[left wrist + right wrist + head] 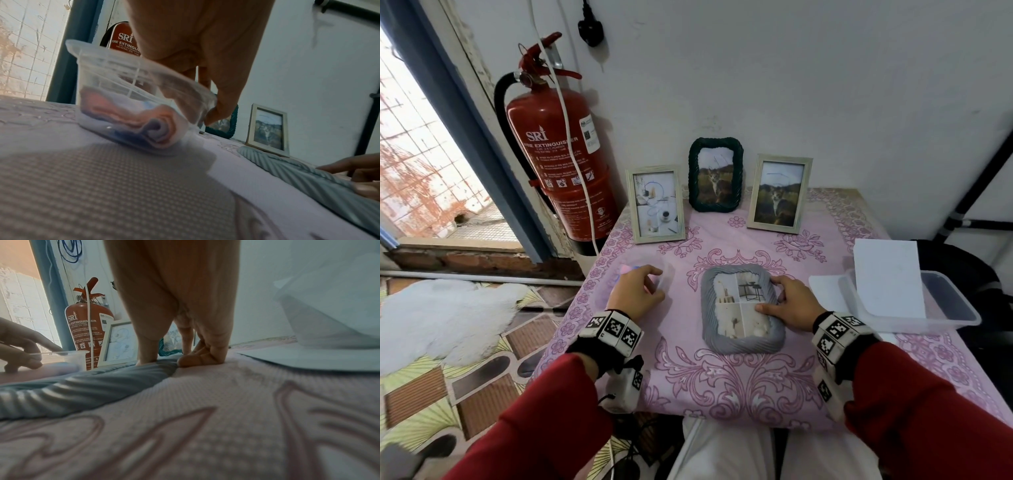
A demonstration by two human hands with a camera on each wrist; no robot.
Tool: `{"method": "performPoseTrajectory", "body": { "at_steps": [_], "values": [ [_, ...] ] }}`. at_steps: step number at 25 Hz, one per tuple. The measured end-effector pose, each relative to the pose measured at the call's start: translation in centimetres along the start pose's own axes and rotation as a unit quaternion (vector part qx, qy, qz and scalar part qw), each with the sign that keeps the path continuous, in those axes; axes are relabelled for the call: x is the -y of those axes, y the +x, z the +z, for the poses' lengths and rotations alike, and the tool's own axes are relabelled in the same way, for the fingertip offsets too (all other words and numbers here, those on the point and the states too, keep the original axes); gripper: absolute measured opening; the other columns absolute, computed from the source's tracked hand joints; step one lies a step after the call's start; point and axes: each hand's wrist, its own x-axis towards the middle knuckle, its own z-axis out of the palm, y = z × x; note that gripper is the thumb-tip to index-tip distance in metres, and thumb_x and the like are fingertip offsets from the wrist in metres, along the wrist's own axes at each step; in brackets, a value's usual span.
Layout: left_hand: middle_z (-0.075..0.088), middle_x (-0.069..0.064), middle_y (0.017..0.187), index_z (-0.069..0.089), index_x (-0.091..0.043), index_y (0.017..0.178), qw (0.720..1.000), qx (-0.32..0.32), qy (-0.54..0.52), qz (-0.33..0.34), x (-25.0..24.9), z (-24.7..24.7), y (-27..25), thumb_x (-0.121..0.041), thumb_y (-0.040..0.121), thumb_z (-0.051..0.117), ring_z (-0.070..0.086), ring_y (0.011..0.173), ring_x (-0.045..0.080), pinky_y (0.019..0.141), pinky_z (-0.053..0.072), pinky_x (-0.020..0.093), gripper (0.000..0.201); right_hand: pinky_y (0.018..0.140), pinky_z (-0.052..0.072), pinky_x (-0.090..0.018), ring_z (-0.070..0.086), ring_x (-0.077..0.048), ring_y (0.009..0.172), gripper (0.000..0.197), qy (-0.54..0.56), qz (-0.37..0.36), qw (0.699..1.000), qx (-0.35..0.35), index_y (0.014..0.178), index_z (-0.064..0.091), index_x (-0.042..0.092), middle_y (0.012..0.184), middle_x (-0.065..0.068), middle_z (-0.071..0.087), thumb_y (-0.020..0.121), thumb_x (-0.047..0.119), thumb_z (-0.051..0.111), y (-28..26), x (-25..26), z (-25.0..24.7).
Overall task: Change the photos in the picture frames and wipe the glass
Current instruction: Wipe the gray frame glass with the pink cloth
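A grey ribbed picture frame (pixel 739 344) lies flat, glass up, in the middle of the pink tablecloth, with a four-part interior photo in it. My right hand (pixel 774 296) holds its right edge: the thumb rests on the glass and the fingers curl at the rim (pixel 197 360). To the left stands a small clear plastic tub (pixel 666 274) with a rolled pink and blue cloth (pixel 148 126) inside. My left hand (pixel 650 284) curls over the tub (pixel 133 91) and grips its rim. Three other frames stand at the back: a pale one (pixel 659 204), a dark green one (pixel 715 174) and another pale one (pixel 779 193).
A clear rectangular container (pixel 955 318) with a white sheet (pixel 887 277) propped in it sits at the right, beside another flat white sheet (pixel 825 291). A red fire extinguisher (pixel 558 154) hangs by the table's back left corner. The table's front edge is at my lap.
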Motion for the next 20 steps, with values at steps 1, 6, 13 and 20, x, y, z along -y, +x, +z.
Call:
{"method": "performPoseTrajectory", "body": {
  "at_steps": [1, 6, 13, 20],
  "values": [
    [0.058, -0.005, 0.075, 0.061, -0.015, 0.115, 1.0, 0.0, 0.002, -0.006, -0.2, 0.1, -0.1, -0.013, 0.074, 0.067, 0.056, 0.073, 0.014, 0.074, 0.043, 0.024, 0.041, 0.089, 0.042, -0.027, 0.054, -0.029, 0.113, 0.076, 0.001, -0.005, 1.0, -0.002, 0.135, 0.043, 0.006, 0.128, -0.015, 0.055, 0.074, 0.036, 0.076, -0.1, 0.1, 0.0],
    [0.05, 0.004, 0.112, 0.052, -0.018, 0.125, 0.998, -0.041, 0.034, 0.032, -1.7, 0.2, -0.6, -0.031, 0.078, 0.069, 0.049, 0.105, 0.019, 0.094, 0.044, 0.037, 0.052, 0.093, 0.043, -0.029, 0.055, -0.028, 0.114, 0.073, 0.008, -0.012, 1.0, -0.007, 0.133, 0.046, 0.006, 0.13, -0.013, 0.056, 0.074, 0.035, 0.076, -0.3, 0.3, -0.2],
    [0.051, 0.006, 0.109, 0.055, -0.01, 0.118, 0.992, -0.037, -0.066, 0.097, -6.0, 2.7, -1.2, -0.016, 0.085, 0.061, 0.052, 0.096, 0.018, 0.092, 0.045, 0.034, 0.034, 0.099, 0.045, -0.036, 0.053, -0.028, 0.117, 0.073, 0.014, 0.006, 1.0, -0.018, 0.135, 0.045, 0.005, 0.131, -0.014, 0.054, 0.075, 0.033, 0.076, -0.6, 0.6, 0.0],
    [0.049, 0.018, 0.122, 0.046, -0.003, 0.126, 0.993, 0.084, -0.063, -0.054, -6.3, 6.3, -1.5, -0.025, 0.082, 0.068, 0.054, 0.108, 0.03, 0.098, 0.044, 0.036, 0.053, 0.096, 0.044, -0.035, 0.054, -0.03, 0.115, 0.071, -0.018, 0.039, 0.999, -0.002, 0.137, 0.04, 0.008, 0.131, -0.016, 0.053, 0.08, 0.036, 0.071, -0.7, 1.0, 0.1]
  ]
}}
